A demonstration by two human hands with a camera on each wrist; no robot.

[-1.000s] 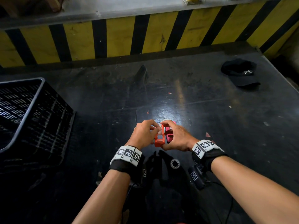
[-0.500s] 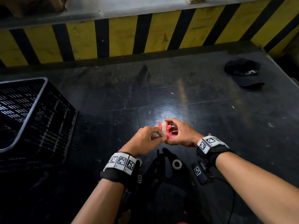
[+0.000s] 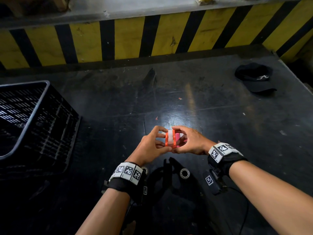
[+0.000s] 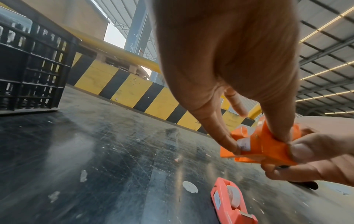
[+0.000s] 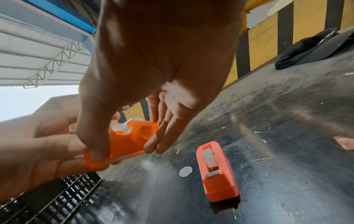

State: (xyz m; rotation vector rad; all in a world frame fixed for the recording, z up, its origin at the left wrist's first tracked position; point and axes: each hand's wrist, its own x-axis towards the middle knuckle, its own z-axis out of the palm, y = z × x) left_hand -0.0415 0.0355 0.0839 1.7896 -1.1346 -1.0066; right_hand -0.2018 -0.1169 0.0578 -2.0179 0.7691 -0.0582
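Both hands hold a small orange tape dispenser (image 3: 170, 141) with a white tape roll just above the dark table (image 3: 220, 124). My left hand (image 3: 162, 141) pinches its left end between thumb and fingers; in the left wrist view the left hand (image 4: 257, 141) has its index tip at the white roll. My right hand (image 3: 176, 140) grips the other end, thumb underneath, and in the right wrist view the right hand (image 5: 125, 150) spans the dispenser (image 5: 130, 139). A second, pinkish-orange tape dispenser (image 5: 216, 171) lies on the table below the hands, also in the left wrist view (image 4: 229, 201).
A black slatted crate (image 3: 33, 119) stands at the left. At the far right lies a black cap (image 3: 255, 78). A yellow-and-black striped wall (image 3: 127, 36) closes the back. Dark parts with a round bearing (image 3: 184, 173) lie near the front edge. A white round sticker (image 5: 185, 171) is on the table.
The hands have turned the orange dispenser so that its white tape roll faces up towards the head camera. The hands stay together over the same spot.
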